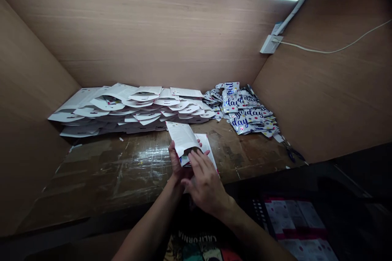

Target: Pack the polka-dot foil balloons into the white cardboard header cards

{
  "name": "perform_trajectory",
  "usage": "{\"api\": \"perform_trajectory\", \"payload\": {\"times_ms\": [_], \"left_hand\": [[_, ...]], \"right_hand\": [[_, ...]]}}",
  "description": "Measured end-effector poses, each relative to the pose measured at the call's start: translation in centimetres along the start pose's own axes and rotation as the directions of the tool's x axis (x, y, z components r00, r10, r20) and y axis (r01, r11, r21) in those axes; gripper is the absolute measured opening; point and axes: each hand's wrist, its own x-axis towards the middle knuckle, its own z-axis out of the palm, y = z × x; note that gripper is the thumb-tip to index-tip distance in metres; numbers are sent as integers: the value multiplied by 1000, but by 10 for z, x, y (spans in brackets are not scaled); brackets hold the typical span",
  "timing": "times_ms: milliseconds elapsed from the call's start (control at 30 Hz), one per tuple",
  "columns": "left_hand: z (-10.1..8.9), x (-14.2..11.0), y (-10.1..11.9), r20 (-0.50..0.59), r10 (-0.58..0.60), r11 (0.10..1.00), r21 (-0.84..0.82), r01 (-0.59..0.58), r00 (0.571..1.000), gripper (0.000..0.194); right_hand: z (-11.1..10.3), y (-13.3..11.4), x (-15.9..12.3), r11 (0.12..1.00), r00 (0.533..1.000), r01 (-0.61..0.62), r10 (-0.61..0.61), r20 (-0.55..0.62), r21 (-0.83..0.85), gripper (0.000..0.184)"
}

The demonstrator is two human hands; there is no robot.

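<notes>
My left hand (174, 159) is closed around a white paper packet (183, 135), gripping it from its left side and beneath. The packet's mouth faces me, and something dark and coloured shows inside it. Over that mouth lies my right hand (205, 177), its fingers stretched out and their tips at the opening. I cannot tell whether those fingertips touch the contents. Behind the packet, to its right, is another white piece with a pink edge (209, 147), partly covered by my hands.
Stacked white packets (143, 110) line the back left. Shiny printed foil packs (245, 110) are piled at the back right, with dark-handled pliers (293, 153) nearby. Wooden walls enclose the brown tabletop (122, 167). A cable (324, 51) runs along the right wall. Below right are pink-edged white cards (294, 216).
</notes>
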Motion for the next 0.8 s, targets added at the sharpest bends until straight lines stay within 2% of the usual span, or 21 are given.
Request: {"api": "perform_trajectory", "payload": {"times_ms": [67,100,167,233,267,333,367,433,467,500,567,633,700,767,800], "left_hand": [[3,-3,-5,2,-17,1000,27,17,1000,77],[4,-4,-8,12,-34,998,57,33,999,75],[3,-6,-12,31,-31,981,194,24,999,72],[-2,-8,-7,36,83,899,429,-90,996,67],[-7,-9,0,36,175,818,551,-166,984,66],[-21,-12,18,19,373,563,790,-243,928,81],[-29,-14,27,8,446,415,884,-215,895,94],[-43,-18,40,-6,514,144,986,-80,858,111],[-49,-19,44,-6,511,53,998,-24,860,112],[-53,-19,47,-9,493,11,1000,4,870,108],[-58,-19,51,-12,480,-30,999,30,877,92],[-60,-19,57,-2,537,-59,997,40,844,70],[-61,-19,67,14,595,-58,998,25,803,49],[-62,-19,76,22,626,-5,1000,-24,779,30],[-63,-18,78,15,636,36,998,-49,771,25]], "right_hand": [[-1,1,-6,999,999,40,-40,25,-29,80],[-2,4,-6,999,998,39,-38,47,-35,76],[-6,15,-1,999,999,9,-8,44,-31,53],[-14,27,17,1000,998,-17,15,-61,-19,43],[-19,30,31,1000,991,-16,12,-135,-22,44],[-30,26,74,997,966,13,-31,-258,-71,42],[-34,19,101,993,959,40,-71,-275,-115,38],[-40,-3,159,971,963,109,-156,-220,-214,30],[-40,-16,186,958,968,145,-189,-165,-247,26],[-40,-27,209,946,970,187,-220,-100,-266,23],[-35,-41,234,928,956,267,-289,-49,-260,36],[-25,-37,226,928,933,327,-347,-97,-181,44],[-13,-14,189,947,928,317,-321,-189,-53,39],[-1,21,138,979,953,190,-165,-255,75,32],[4,40,111,989,958,82,-43,-283,127,31]]}}
